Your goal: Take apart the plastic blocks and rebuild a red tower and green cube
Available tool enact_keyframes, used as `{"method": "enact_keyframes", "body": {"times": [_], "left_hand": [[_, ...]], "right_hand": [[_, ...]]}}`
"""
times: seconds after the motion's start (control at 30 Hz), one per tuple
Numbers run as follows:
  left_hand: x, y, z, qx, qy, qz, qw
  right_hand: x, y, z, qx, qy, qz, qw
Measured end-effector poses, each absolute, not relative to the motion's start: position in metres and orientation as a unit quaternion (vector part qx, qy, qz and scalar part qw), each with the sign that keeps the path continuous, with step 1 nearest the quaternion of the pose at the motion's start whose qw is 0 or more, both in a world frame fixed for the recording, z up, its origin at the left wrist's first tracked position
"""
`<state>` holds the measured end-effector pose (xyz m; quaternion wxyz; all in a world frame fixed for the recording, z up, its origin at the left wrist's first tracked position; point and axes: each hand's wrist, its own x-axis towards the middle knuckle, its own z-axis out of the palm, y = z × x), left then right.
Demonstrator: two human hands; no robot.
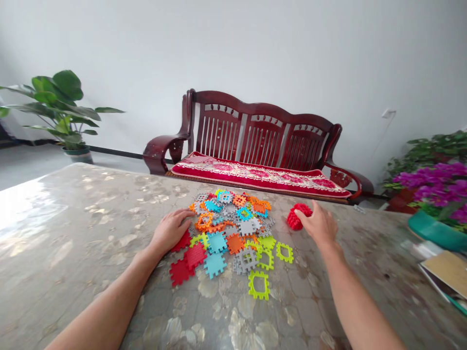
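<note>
My left hand (pixel 173 227) lies on the table at the left edge of a pile of interlocking plastic tiles, its fingers stretched out towards an orange tile (pixel 204 221). A red tile (pixel 195 255) lies just in front of it. To the right of the pile, my right hand (pixel 321 221) is at a bumpy red bundle (pixel 294 221), apparently red pieces put together. The right thumb lies over the bundle, while the index finger points up and apart from it. Nearby in the pile are a blue tile (pixel 217 242), a grey window tile (pixel 246 261) and a green frame (pixel 259 285).
The patterned table (pixel 91 248) spreads under everything. Behind it stands a dark wooden bench (pixel 262 131) with a red cover. On the right are a teal planter (pixel 434 232) with purple flowers and a brown notebook (pixel 448 272). A potted plant (pixel 69 112) stands at the left.
</note>
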<state>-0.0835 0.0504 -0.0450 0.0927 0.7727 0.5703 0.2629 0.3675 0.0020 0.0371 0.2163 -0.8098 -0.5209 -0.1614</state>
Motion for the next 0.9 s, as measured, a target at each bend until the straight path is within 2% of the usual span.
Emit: {"method": "enact_keyframes", "body": {"times": [0.1, 0.2, 0.33, 0.5, 0.67, 0.9], "left_hand": [[-0.08, 0.049, -0.044, 0.75, 0.597, 0.267, 0.1], [-0.076, 0.048, -0.043, 0.72, 0.623, 0.284, 0.114], [-0.073, 0.046, -0.041, 0.701, 0.624, 0.314, 0.142], [-0.075, 0.046, -0.043, 0.676, 0.599, 0.377, 0.207], [-0.079, 0.044, -0.041, 0.644, 0.645, 0.372, 0.176], [-0.081, 0.038, -0.03, 0.631, 0.714, 0.292, 0.081]], "right_hand": [[0.347, 0.001, 0.034, -0.742, -0.581, -0.185, 0.279], [0.301, -0.004, 0.026, -0.638, -0.693, -0.107, 0.318], [0.222, -0.02, 0.01, -0.49, -0.83, 0.019, 0.264], [0.163, -0.036, 0.0, -0.365, -0.912, 0.039, 0.184], [0.165, -0.039, 0.0, -0.346, -0.924, 0.055, 0.151], [0.183, -0.046, 0.002, -0.4, -0.895, 0.042, 0.191]]}}
